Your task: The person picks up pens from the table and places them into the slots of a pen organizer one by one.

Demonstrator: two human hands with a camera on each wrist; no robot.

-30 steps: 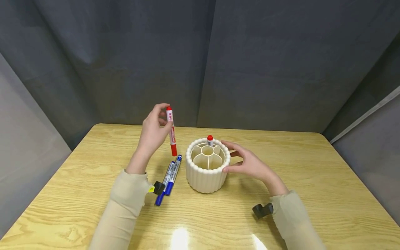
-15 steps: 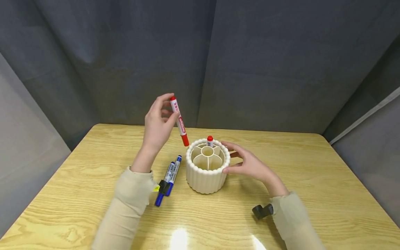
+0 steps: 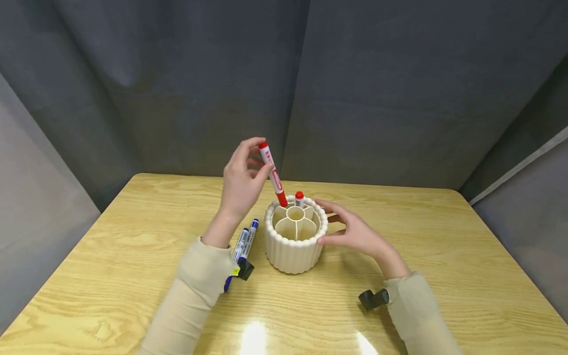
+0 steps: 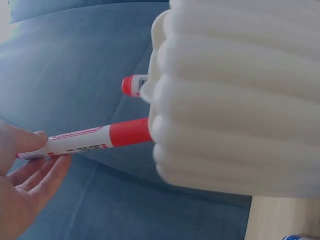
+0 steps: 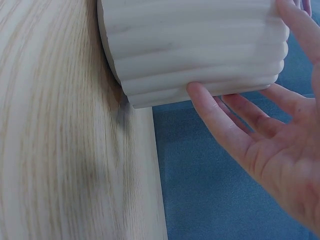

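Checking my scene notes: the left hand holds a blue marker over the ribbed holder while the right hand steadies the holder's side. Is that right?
Not quite: the marker in the left hand is red, not blue. The head view shows the red marker tilted over the ribbed holder; the two blue markers lie on the table. The right hand does steady the holder's side.

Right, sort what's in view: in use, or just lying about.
In use: red marker pinched in left hand; ribbed holder touched by right hand; second red marker standing inside.
Lying about: two blue markers on table.
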